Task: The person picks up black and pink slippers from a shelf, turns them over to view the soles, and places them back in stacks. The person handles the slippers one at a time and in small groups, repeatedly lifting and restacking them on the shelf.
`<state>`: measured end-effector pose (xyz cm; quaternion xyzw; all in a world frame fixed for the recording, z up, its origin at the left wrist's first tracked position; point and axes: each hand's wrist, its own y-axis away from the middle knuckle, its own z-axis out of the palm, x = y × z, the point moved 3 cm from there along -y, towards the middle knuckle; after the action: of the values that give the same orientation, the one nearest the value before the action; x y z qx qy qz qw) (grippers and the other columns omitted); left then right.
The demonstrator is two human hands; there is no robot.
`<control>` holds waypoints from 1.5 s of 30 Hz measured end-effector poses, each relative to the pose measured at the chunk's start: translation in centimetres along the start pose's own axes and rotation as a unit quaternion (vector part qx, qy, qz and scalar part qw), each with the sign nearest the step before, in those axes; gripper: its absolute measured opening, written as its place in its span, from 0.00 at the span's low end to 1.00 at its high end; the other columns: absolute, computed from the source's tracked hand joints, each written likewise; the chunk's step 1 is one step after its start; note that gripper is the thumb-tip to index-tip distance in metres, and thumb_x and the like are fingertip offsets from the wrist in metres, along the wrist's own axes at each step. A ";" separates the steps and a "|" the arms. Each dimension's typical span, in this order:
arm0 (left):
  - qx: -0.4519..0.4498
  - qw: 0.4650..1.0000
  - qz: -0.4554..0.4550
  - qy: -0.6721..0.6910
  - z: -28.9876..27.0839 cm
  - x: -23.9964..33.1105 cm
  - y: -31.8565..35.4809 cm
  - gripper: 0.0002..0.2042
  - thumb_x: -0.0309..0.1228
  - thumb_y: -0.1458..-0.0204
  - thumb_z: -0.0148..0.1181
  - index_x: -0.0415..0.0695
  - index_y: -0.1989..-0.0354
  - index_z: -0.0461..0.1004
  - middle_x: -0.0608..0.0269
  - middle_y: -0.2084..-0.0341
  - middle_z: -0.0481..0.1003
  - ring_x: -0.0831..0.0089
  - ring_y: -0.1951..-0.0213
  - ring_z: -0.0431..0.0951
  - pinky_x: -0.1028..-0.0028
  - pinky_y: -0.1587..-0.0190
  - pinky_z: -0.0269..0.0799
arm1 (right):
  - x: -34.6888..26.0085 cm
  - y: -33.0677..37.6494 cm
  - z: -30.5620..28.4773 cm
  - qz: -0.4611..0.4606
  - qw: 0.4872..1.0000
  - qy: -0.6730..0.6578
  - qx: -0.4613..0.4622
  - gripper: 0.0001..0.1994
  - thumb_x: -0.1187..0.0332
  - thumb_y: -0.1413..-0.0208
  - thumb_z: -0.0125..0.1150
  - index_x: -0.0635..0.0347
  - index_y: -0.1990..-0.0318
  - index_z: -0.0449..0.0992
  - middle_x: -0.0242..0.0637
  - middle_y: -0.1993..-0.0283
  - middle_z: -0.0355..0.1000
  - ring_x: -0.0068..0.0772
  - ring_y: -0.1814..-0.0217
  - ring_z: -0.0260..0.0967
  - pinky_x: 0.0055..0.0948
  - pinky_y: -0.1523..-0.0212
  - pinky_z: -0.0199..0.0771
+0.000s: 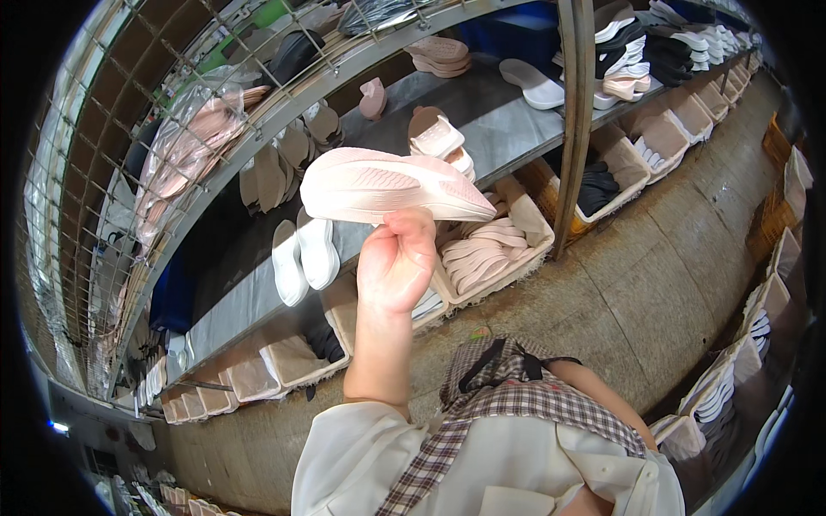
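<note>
My left hand (pixel 396 262) is raised in the middle of the view, its fingers closed on the lower edge of a pale pink and white shoe sole (pixel 370 185). The sole lies sideways, its patterned side wall showing. Past it on the shelf sits a small stack of pink and white soles (pixel 437 136). A pair of white soles (pixel 304 255) leans at the shelf edge to the left. Below, a lined basket (pixel 544 241) holds several pink soles (pixel 486 255). My right forearm (pixel 602 400) shows at the lower right, but the hand is hidden behind the checked apron.
A grey metal shelf (pixel 516 129) runs across, with an upright post (pixel 575 129) and a wire mesh (pixel 103 163) at the left. More lined baskets (pixel 310 365) stand in a row beneath. Further baskets with soles (pixel 716 396) line the right side of the tiled floor (pixel 654 284).
</note>
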<state>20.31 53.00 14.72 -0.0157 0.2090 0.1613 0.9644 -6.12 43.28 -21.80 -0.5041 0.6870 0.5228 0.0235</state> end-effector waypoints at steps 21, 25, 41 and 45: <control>0.043 0.999 0.004 -0.005 -1.6 0.4 -1.2 0.06 0.23 0.46 0.42 0.34 0.71 0.65 0.61 0.77 0.65 0.72 0.73 0.69 0.72 0.68 0.76 | -0.6 0.8 -0.4 0.039 0.989 -0.144 -0.006 0.21 0.59 0.44 0.47 0.56 0.44 0.69 0.49 0.42 0.65 0.47 0.41 0.64 0.37 0.43 0.63; 0.057 0.994 -0.024 -0.093 -2.9 -0.6 -1.7 0.07 0.23 0.45 0.41 0.35 0.68 0.66 0.63 0.77 0.64 0.74 0.72 0.67 0.74 0.68 0.74 | -0.1 0.2 0.0 0.023 0.994 -0.103 -0.002 0.22 0.58 0.45 0.48 0.58 0.45 0.69 0.49 0.41 0.65 0.48 0.41 0.64 0.37 0.43 0.63; 0.084 0.992 -0.080 -0.038 -5.5 -3.7 -2.8 0.05 0.21 0.46 0.43 0.37 0.73 0.63 0.63 0.79 0.60 0.77 0.79 0.67 0.79 0.80 0.70 | 2.9 -1.5 2.8 0.108 0.988 -0.106 0.034 0.23 0.54 0.45 0.48 0.56 0.45 0.70 0.43 0.38 0.62 0.44 0.37 0.59 0.37 0.40 0.59; 0.083 0.992 -0.070 0.067 -5.8 -4.8 -2.7 0.08 0.22 0.45 0.45 0.38 0.77 0.61 0.65 0.81 0.59 0.79 0.84 0.65 0.83 0.87 0.64 | 5.0 -3.9 5.1 0.071 0.989 -0.120 0.047 0.23 0.54 0.45 0.47 0.54 0.44 0.70 0.43 0.38 0.62 0.44 0.37 0.59 0.38 0.40 0.60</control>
<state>14.76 48.37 11.29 0.0390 0.2841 0.0746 0.9551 -8.30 43.91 -29.65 -0.3865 0.7371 0.5466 0.0924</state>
